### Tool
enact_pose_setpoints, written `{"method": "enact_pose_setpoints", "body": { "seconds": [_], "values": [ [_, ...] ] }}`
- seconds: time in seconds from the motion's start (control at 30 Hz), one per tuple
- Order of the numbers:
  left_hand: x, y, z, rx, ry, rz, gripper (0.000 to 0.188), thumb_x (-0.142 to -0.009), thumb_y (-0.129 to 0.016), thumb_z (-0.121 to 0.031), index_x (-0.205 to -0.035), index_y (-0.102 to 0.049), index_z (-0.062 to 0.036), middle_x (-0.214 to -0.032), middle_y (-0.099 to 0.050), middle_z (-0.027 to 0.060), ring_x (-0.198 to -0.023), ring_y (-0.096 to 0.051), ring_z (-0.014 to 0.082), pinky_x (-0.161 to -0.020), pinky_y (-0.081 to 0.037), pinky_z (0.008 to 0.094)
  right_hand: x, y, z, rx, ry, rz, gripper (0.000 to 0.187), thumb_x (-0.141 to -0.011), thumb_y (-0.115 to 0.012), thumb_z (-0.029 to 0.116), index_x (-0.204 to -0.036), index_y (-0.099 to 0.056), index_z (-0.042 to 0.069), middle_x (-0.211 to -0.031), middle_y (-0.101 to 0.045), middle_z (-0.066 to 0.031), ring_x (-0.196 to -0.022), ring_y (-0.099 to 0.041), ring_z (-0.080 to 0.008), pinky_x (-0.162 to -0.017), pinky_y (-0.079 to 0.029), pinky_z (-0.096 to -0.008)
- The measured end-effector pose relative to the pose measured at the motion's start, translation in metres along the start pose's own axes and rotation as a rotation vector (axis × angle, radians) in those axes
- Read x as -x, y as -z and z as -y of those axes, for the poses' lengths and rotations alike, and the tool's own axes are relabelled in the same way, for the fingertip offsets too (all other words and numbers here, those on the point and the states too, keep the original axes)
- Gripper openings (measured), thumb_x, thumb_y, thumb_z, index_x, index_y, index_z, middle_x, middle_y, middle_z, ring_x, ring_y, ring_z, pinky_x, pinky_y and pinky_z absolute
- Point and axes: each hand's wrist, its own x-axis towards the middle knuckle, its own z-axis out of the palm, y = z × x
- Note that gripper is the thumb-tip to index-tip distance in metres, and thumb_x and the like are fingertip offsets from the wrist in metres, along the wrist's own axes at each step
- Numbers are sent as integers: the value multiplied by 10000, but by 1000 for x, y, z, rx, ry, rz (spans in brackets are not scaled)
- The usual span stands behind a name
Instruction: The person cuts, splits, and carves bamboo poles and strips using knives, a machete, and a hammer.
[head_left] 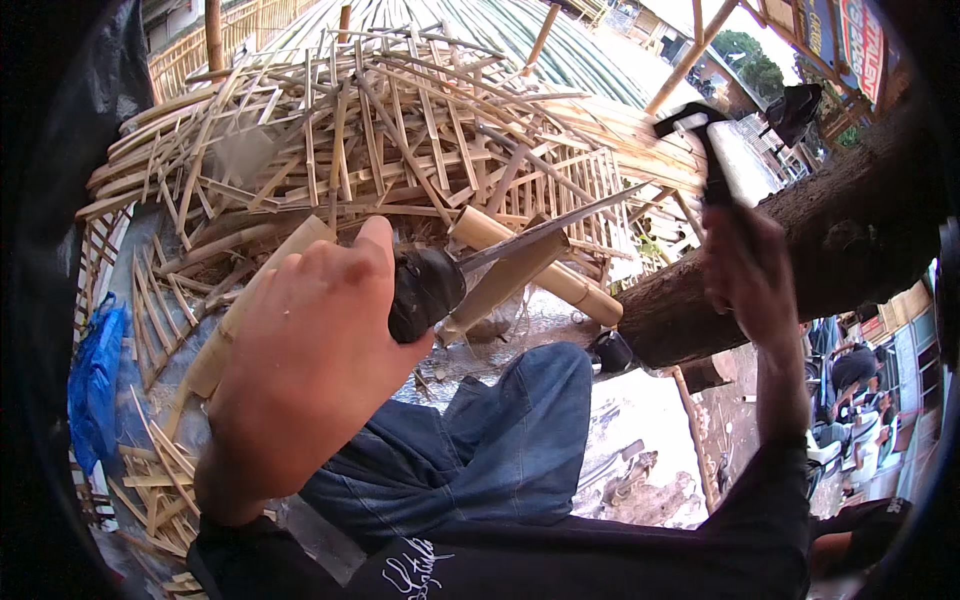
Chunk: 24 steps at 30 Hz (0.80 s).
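My left hand (310, 340) is closed round the dark wrapped handle of a long knife (550, 228). Its narrow blade slants up to the right, over a piece of split bamboo (505, 285); whether the two touch, I cannot tell. My right hand (748, 265) grips a hammer (712, 150) by its dark handle, with the head raised higher than the knife tip and right of it. Beyond the blade lies a thicker bamboo length (582, 292), partly covered by the split piece.
A big heap of bamboo strips and slatted lattices (400, 130) fills the far side. At right a thick log (780, 260) slants across. My jeans-clad legs (480, 440) are bent in front of me. Blue plastic (98, 385) hangs at left. People (855, 385) are farther off at right.
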Motion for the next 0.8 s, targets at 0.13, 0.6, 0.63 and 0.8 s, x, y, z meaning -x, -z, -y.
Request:
{"method": "enact_pose_setpoints", "body": {
  "seconds": [0.13,0.6,0.63,0.8],
  "values": [
    [-2,-2,-3,44,-4,-11,371,-730,-755,-215,-987,-559,-32,-835,-650,191,-853,-639,363,-780,-488,438,15,-2,-25,-144,374,-76,273,-1012,-461,303,-976,-559,50,-564,-450,18,-394,-346,-28,-336,-280,-205],
    [-3,-12,0,-19,19,-188,358,-745,-746,-225,-992,-562,-43,-881,-643,174,-882,-606,371,-813,-466,437,2,-10,-30,20,-157,148,188,-968,-566,236,-903,-566,59,-544,-455,11,-381,-388,-51,-360,-321,-231],
    [-4,-8,-1,14,44,-122,362,-745,-747,-224,-995,-562,-38,-883,-643,178,-887,-607,371,-813,-467,438,11,-3,-15,-94,-33,90,268,-1002,-493,293,-875,-553,65,-535,-447,16,-376,-389,-52,-346,-292,-218],
    [-1,-4,-1,92,45,-34,358,-741,-748,-211,-982,-563,-22,-855,-644,188,-875,-620,364,-797,-477,436,4,-9,-40,-204,302,-276,368,-1022,-404,390,-848,-538,94,-536,-450,19,-399,-417,-66,-350,-270,-217]
  ]
}}
